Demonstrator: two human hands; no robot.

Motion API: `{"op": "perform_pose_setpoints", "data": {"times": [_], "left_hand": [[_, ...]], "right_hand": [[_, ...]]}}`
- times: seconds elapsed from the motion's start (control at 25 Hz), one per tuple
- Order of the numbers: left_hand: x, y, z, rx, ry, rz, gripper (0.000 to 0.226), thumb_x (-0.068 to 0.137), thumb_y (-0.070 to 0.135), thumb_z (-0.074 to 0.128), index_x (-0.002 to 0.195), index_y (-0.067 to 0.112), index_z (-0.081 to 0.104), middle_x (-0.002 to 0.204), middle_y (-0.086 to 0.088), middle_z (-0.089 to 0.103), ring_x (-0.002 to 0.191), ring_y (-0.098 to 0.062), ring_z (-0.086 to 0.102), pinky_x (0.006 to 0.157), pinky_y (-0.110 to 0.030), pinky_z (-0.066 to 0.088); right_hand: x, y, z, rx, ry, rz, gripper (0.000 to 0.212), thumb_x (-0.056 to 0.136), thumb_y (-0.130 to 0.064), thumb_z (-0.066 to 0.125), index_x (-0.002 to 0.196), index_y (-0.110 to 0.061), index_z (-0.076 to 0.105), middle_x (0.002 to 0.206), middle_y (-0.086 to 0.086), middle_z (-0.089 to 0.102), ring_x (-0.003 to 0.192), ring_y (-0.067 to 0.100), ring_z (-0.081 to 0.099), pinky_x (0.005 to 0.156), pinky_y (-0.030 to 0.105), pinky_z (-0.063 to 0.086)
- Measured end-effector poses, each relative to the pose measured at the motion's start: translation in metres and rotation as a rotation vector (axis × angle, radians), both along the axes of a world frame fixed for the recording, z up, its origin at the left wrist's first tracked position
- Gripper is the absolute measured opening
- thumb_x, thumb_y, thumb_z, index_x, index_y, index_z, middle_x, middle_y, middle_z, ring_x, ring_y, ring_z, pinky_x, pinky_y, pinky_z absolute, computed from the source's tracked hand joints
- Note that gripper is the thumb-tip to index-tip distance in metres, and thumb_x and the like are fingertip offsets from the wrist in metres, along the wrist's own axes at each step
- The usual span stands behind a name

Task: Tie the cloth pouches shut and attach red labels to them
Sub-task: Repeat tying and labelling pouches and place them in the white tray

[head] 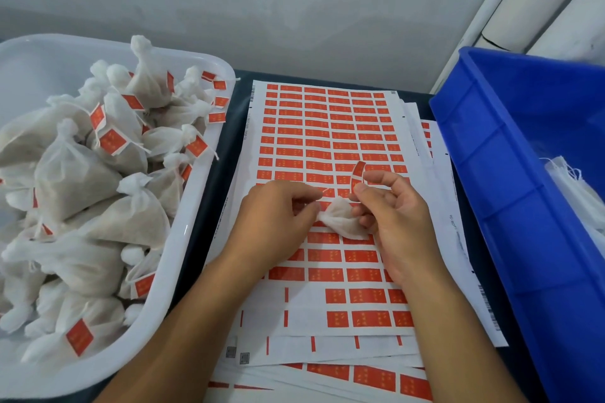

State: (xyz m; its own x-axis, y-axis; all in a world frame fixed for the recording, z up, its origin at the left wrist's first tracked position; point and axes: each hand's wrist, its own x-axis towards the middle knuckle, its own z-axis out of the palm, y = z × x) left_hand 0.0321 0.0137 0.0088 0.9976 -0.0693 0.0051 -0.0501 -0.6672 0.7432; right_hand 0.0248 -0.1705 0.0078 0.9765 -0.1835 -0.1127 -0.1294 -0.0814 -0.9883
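A small white cloth pouch (343, 222) hangs between my two hands above the sticker sheet (327, 127). My left hand (275, 219) pinches the pouch's thin string near its gathered neck. My right hand (393, 219) pinches a curled red label (357, 175) between thumb and forefinger, just above the pouch, with its other fingers behind the pouch. The sheet carries rows of red labels; several at its near end are peeled off.
A white tub (203, 180) on the left holds several tied pouches with red labels. A blue crate (491, 173) on the right holds white pouches (576, 183). More label sheets (327, 376) lie stacked beneath. A wall stands behind the table.
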Motion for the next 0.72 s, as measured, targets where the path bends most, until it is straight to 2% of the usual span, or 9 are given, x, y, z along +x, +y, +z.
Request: {"op": "perform_pose_setpoints", "data": {"times": [0.12,0.24,0.48,0.6,0.72], "left_hand": [[-0.0004,-0.0037,-0.0005,-0.193,-0.030,0.086,0.019,0.093,0.033,0.074,0.111,0.040,0.074,0.096,0.032,0.067,0.084,0.006,0.068,0.073,-0.006,0.051],[-0.0004,-0.0063,-0.0002,-0.379,-0.035,0.143,0.014,0.091,0.025,0.077,0.095,0.038,0.072,0.088,0.027,0.071,0.088,0.010,0.068,0.070,-0.004,0.052],[-0.0028,-0.0081,0.0041,-0.451,-0.083,0.113,0.025,0.098,0.015,0.066,0.093,0.039,0.069,0.097,0.033,0.068,0.096,0.009,0.065,0.074,-0.002,0.051],[-0.0030,-0.0065,0.0056,-0.480,-0.022,0.100,0.028,0.101,0.017,0.062,0.092,0.041,0.073,0.096,0.035,0.069,0.097,0.012,0.064,0.071,0.001,0.047],[-0.0016,-0.0052,0.0049,-0.548,0.055,0.110,0.021,0.099,0.022,0.066,0.097,0.042,0.073,0.096,0.036,0.069,0.095,0.014,0.065,0.064,0.001,0.047]], "right_hand": [[-0.0007,0.0009,0.0005,-0.023,0.000,0.011,0.018,0.094,-0.043,0.071,0.110,-0.043,0.065,0.088,-0.010,0.078,0.082,0.010,0.076,0.068,0.023,0.061],[-0.0016,0.0028,0.0005,-0.044,0.001,0.031,0.017,0.095,-0.040,0.070,0.111,-0.041,0.066,0.087,-0.010,0.077,0.082,0.009,0.075,0.067,0.022,0.060],[-0.0036,0.0029,0.0022,-0.021,0.000,0.068,0.007,0.098,-0.033,0.068,0.103,-0.037,0.068,0.087,-0.007,0.077,0.081,0.014,0.075,0.069,0.024,0.061],[-0.0042,0.0030,0.0057,-0.009,-0.014,0.077,0.011,0.100,-0.031,0.065,0.095,-0.039,0.069,0.085,-0.005,0.076,0.079,0.015,0.075,0.069,0.025,0.061],[-0.0047,0.0018,0.0074,0.010,-0.026,0.098,0.014,0.102,-0.029,0.061,0.093,-0.037,0.069,0.085,-0.002,0.074,0.079,0.020,0.073,0.075,0.034,0.064]]}}
